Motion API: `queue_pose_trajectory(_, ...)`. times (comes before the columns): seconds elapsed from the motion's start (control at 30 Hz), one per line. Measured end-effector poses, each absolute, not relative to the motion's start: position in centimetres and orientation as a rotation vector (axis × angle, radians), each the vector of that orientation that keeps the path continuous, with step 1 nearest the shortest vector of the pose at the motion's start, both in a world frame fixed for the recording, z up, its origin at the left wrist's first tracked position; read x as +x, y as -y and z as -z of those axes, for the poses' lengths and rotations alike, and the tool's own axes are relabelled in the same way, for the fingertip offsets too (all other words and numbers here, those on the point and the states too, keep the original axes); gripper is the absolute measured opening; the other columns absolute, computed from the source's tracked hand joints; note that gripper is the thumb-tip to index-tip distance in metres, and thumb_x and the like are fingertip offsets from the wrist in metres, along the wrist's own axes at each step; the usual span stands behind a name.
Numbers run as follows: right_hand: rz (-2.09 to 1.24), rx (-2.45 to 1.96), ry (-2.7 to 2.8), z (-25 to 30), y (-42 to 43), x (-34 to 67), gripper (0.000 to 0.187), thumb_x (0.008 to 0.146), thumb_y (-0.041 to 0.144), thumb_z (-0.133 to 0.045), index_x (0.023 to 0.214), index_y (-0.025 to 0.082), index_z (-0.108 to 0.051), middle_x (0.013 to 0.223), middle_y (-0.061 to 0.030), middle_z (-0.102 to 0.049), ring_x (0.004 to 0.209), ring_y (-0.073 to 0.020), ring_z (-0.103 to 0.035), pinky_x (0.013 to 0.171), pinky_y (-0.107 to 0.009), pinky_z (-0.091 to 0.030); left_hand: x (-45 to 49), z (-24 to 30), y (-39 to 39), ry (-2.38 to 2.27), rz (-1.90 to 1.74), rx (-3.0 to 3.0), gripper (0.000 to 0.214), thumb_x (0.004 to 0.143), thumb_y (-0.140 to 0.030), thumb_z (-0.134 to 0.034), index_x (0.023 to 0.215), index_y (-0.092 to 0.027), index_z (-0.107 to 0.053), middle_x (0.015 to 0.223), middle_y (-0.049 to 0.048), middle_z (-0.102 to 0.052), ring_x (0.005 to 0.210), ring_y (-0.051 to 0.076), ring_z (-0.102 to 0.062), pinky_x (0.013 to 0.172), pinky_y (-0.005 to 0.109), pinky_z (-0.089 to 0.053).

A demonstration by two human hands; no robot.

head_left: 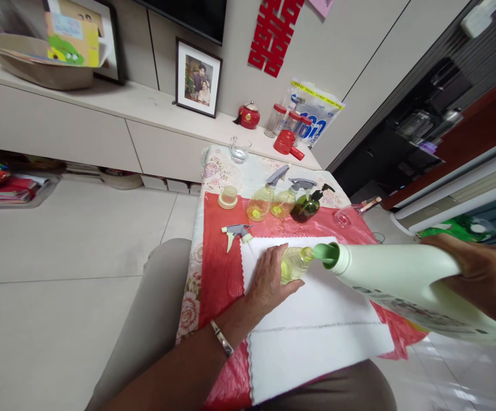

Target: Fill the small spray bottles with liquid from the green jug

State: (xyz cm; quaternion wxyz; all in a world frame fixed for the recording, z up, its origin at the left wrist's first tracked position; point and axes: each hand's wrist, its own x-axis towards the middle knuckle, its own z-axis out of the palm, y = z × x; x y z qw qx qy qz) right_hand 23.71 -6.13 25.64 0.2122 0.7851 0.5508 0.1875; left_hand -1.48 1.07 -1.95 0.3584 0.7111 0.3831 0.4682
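Observation:
My left hand (269, 279) is wrapped round a clear yellowish spray bottle (293, 265) whose top is off, tilted on the white mat (316, 308). From the right, my right hand (474, 274) grips the handle of a big pale green jug (384, 268), tipped almost level. The jug's green spout (325, 252) meets the bottle's mouth; whether liquid is flowing I cannot tell. A grey and white trigger sprayer head (237, 233) lies left of the bottle, its tube reaching onto the mat. Beyond it sits a pale green cap (228, 197).
Two spray bottles (260, 202) and a dark green pump bottle (305, 206) stand behind the mat on the red cloth (217, 262). A clear bottle (348, 216) is at the right edge. A glass cup (240, 149) stands at the back, before the cabinet (102, 131).

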Motion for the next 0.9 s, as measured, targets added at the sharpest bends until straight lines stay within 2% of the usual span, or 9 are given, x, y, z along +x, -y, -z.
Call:
queue_pose_trajectory(0.47, -0.621, 2.142, -1.648, -25.3, 6.47, 24.13, 0.035, 0.074, 0.044, -0.056, 0.106, 0.043, -0.069, 0.069, 0.0016, -0.066, 0.048, -0.0197, -0.056, 0.044, -0.026, -0.037, -1.46, 1.85, -1.12, -0.994, -1.202, 1.823, 0.09, 0.07, -0.023, -0.085, 0.144, -0.024, -0.034, 0.135, 0.0129, -0.054, 0.129, 0.033, -0.053, 0.11, 0.056, -0.046)
queue_pose_trajectory(0.9, -0.552, 2.165, -1.627, -25.61, 6.16, 23.88, 0.037, 0.074, 0.046, -0.054, 0.107, 0.042, -0.07, 0.07, 0.0011, -0.067, 0.051, -0.0208, -0.059, 0.045, -0.026, -0.038, -1.48, 1.83, -1.16, -0.99, -1.196, 1.834, 0.09, 0.07, -0.024, -0.086, 0.143, -0.022, -0.034, 0.135, 0.014, -0.054, 0.129, 0.034, -0.053, 0.111, 0.056, -0.045)
